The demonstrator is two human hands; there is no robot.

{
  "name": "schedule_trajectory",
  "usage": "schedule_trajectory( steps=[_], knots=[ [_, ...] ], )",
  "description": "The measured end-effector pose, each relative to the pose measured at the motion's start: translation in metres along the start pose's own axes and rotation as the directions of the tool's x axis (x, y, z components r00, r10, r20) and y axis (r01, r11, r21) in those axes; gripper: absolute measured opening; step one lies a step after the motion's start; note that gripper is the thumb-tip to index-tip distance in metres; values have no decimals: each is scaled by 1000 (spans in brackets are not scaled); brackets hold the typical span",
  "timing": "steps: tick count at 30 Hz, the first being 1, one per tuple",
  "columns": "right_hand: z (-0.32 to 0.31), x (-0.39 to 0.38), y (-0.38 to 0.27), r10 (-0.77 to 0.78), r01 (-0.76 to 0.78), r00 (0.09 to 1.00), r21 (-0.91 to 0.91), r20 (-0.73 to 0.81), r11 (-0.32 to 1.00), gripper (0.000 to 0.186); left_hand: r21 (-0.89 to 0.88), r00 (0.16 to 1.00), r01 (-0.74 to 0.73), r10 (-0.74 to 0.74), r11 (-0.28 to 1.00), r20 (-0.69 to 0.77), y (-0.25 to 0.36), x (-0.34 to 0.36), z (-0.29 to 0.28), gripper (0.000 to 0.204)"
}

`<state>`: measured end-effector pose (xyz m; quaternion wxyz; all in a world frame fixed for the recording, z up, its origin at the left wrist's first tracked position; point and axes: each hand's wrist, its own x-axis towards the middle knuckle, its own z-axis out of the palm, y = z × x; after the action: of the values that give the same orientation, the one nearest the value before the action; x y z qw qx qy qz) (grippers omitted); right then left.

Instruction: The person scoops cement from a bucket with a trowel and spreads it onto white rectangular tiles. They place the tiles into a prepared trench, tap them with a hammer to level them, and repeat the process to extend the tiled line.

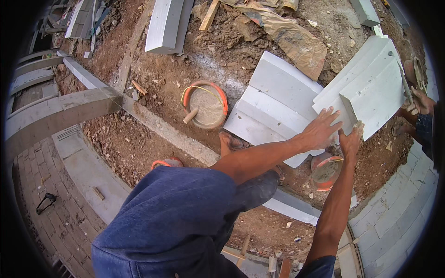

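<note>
Head view: both hands (320, 131) (351, 140) rest open against a stepped pale block (374, 95); the brown sack's (296, 41) print is unreadable.

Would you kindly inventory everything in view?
Pale blocks: several, white-grey, right and top
Buckets: at least three, orange-rimmed, middle and right
Wooden handle: one, tan, middle bucket
Paper sack: one, brown, upper middle
Wood scraps: several, brown, scattered
Beams: several, grey, left
Blockwork: one stretch, grey, lower right
Soil: brown, throughout
Co-worker's hand: at least one, right edge
Clothing: blue, lower centre
Left hand: one, by pale blocks
Right hand: one, beside it
</note>
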<state>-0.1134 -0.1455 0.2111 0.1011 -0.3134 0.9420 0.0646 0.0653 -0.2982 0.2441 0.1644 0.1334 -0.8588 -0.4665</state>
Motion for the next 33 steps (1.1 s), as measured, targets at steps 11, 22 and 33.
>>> schedule_trajectory(
  steps=[11,22,33],
  knots=[
    [-70,6,-86,171,-143,959,-135,227,980,62,354,72,933,-932,-63,-354,-104,-393,-332,21],
    [-75,13,-81,160,-132,977,-189,142,973,61,-26,203,976,-943,218,-262,-102,-296,-399,45],
    [-46,5,-24,136,-280,955,658,263,699,68,546,171,818,-983,179,67,-71,-447,-484,68]
  ],
)
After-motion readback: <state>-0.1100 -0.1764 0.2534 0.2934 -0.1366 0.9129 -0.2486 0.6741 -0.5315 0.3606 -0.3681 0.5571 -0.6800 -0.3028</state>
